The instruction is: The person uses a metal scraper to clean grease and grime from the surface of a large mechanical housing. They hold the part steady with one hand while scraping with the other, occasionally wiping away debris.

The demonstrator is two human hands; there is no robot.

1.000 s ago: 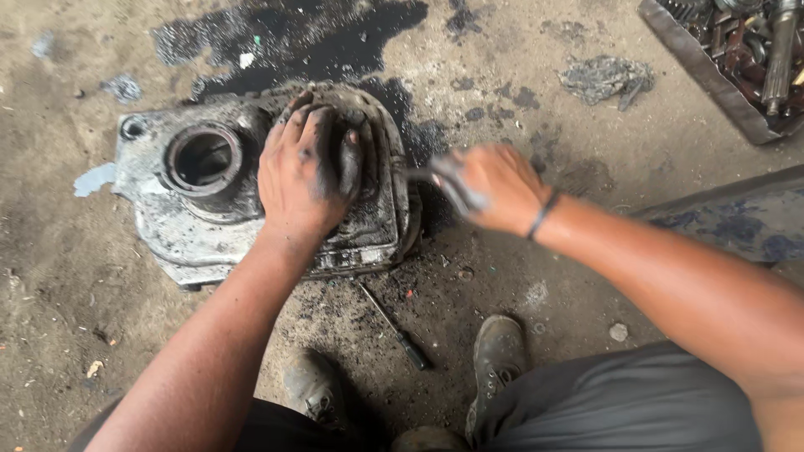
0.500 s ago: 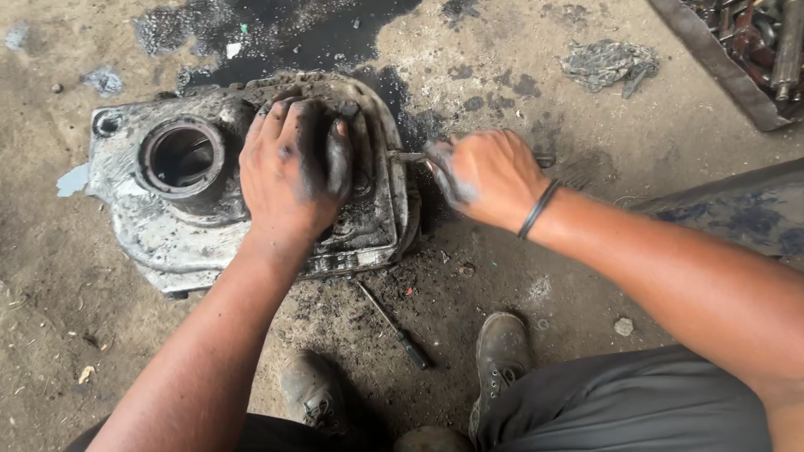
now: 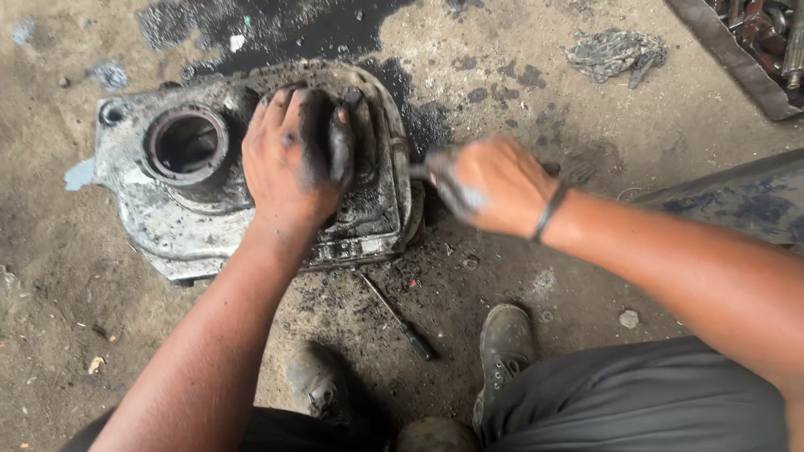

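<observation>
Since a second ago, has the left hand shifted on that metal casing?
No. The left hand stays pressed flat on the metal casing, just right of its round opening, as before.

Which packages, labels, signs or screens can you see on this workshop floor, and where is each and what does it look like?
None in view: no package, label, sign or screen.
Nearest to one: small pale scraps on the dirt floor, too small to tell.
What is there: a greasy grey metal housing under the left hand; the right hand gripping a tool at its edge; a dark crumpled rag, upper right.
</observation>
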